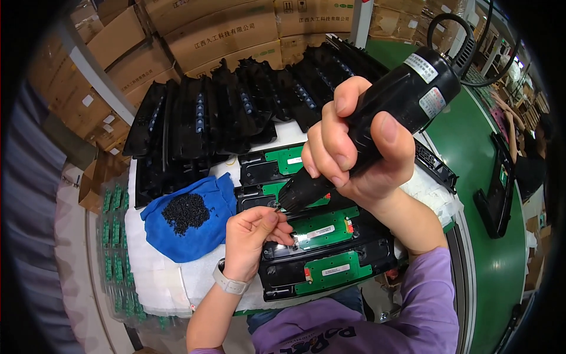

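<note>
My right hand is wrapped round a black electric screwdriver, its cable end up and its tip slanting down to the left. At that tip, my left hand pinches thumb and fingers together; whatever small thing lies between them is too small to make out. Under both hands are black plastic housings with green circuit boards. The nearest green board sits in its black housing, and another board lies just beyond. Left of my left hand, a pile of small black screws rests on a blue cloth.
Several black plastic housings stand across the back of the white-covered table. Stacked cardboard boxes rise behind. At left are trays of small green boards. A green conveyor runs along the right, carrying a black housing; another person is beyond.
</note>
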`<state>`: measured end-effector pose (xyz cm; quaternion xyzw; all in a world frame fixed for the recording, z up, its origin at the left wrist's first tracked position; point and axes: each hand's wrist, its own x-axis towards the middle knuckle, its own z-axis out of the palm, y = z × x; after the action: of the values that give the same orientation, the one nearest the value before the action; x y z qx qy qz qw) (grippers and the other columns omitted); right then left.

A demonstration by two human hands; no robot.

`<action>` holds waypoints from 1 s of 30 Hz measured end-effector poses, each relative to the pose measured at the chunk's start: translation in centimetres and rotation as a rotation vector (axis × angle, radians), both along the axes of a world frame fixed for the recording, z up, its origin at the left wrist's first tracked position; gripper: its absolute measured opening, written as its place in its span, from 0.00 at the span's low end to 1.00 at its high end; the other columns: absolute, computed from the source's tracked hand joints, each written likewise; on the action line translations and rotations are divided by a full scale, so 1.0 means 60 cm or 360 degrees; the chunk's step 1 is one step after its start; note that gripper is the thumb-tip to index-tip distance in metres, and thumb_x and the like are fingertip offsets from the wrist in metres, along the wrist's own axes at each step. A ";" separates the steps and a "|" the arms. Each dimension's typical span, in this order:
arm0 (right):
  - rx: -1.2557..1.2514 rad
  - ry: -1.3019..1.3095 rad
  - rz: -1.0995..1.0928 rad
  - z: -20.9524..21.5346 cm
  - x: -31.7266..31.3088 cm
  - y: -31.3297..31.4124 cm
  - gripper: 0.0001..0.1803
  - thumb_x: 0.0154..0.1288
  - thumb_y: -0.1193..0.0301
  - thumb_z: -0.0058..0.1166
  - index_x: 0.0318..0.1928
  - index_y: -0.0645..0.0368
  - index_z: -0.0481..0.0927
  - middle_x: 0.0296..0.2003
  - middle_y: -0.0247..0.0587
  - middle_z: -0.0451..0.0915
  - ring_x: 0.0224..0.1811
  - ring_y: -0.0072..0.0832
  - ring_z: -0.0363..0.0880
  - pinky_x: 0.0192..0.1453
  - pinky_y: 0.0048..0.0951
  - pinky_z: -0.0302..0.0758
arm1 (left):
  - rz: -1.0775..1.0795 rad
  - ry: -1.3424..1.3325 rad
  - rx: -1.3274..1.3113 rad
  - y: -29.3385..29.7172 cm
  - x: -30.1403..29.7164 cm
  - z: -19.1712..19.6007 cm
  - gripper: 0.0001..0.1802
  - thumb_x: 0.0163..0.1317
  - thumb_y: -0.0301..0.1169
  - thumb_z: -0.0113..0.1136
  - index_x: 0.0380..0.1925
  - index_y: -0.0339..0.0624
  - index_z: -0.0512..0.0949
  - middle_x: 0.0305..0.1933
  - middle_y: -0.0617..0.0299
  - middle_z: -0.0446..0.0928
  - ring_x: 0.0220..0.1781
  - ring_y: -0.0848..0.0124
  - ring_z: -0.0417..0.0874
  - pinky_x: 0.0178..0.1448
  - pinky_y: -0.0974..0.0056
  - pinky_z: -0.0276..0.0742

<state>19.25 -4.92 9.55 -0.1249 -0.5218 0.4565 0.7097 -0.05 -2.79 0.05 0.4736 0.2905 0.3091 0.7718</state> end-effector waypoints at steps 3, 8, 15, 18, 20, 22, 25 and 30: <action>-0.0012 -0.0012 -0.0014 -0.003 0.001 0.000 0.20 0.61 0.53 0.46 0.41 0.57 0.65 0.16 0.31 0.66 0.11 0.20 0.63 0.24 0.27 0.68 | -0.0006 -0.0041 -0.0029 0.000 0.000 0.000 0.13 0.64 0.33 0.52 0.31 0.31 0.75 0.26 0.52 0.78 0.24 0.67 0.81 0.30 0.70 0.78; -0.0070 0.0010 0.0018 -0.005 -0.007 -0.001 0.21 0.61 0.53 0.46 0.41 0.57 0.65 0.16 0.30 0.66 0.11 0.20 0.63 0.24 0.27 0.67 | 0.0022 -0.0052 -0.0011 -0.003 0.001 0.000 0.13 0.64 0.34 0.52 0.31 0.31 0.74 0.25 0.55 0.77 0.22 0.69 0.80 0.29 0.70 0.76; -0.0056 0.0003 0.0021 -0.009 -0.006 0.000 0.20 0.61 0.53 0.46 0.41 0.58 0.65 0.16 0.31 0.66 0.11 0.20 0.63 0.24 0.27 0.67 | 0.0155 -0.0061 0.0083 -0.005 0.003 -0.003 0.12 0.63 0.33 0.54 0.31 0.32 0.74 0.25 0.55 0.77 0.22 0.69 0.79 0.29 0.71 0.76; -0.0048 0.0044 0.0079 -0.011 -0.006 0.003 0.20 0.61 0.54 0.46 0.41 0.58 0.65 0.16 0.31 0.67 0.12 0.20 0.63 0.24 0.27 0.67 | 0.0077 -0.0048 0.0060 -0.001 -0.002 -0.002 0.12 0.63 0.33 0.53 0.31 0.31 0.74 0.24 0.54 0.77 0.22 0.69 0.80 0.29 0.70 0.76; -0.0037 0.0074 0.0101 -0.012 -0.008 0.003 0.20 0.62 0.54 0.45 0.41 0.58 0.65 0.16 0.31 0.67 0.12 0.20 0.64 0.24 0.28 0.67 | -0.0022 -0.0059 0.0004 0.000 -0.005 0.001 0.13 0.64 0.33 0.53 0.31 0.31 0.74 0.24 0.53 0.77 0.22 0.68 0.80 0.28 0.70 0.75; -0.0037 0.0079 0.0092 -0.013 -0.010 0.003 0.19 0.62 0.55 0.45 0.41 0.58 0.65 0.16 0.31 0.67 0.12 0.21 0.64 0.24 0.28 0.67 | -0.0036 -0.0057 0.0009 -0.001 -0.005 0.003 0.13 0.64 0.34 0.53 0.31 0.31 0.73 0.24 0.53 0.77 0.22 0.68 0.80 0.29 0.70 0.75; -0.0090 0.0158 0.0049 -0.014 -0.018 0.006 0.18 0.63 0.56 0.43 0.41 0.58 0.65 0.16 0.32 0.66 0.12 0.21 0.63 0.23 0.28 0.67 | -0.0062 -0.0021 0.0037 -0.004 -0.006 0.003 0.14 0.64 0.35 0.52 0.32 0.31 0.73 0.27 0.53 0.78 0.25 0.68 0.81 0.31 0.70 0.75; -0.0400 -0.0100 -0.0135 -0.015 -0.007 0.049 0.12 0.60 0.64 0.47 0.36 0.61 0.67 0.14 0.34 0.65 0.10 0.21 0.62 0.18 0.27 0.64 | 0.0314 0.0367 0.1121 0.029 -0.034 0.031 0.16 0.56 0.32 0.60 0.42 0.34 0.73 0.40 0.59 0.79 0.42 0.70 0.78 0.40 0.69 0.74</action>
<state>18.85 -1.99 8.67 -0.2491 -0.4767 0.4836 0.6905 -2.06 -1.05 1.91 0.7113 0.2956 0.4076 0.4905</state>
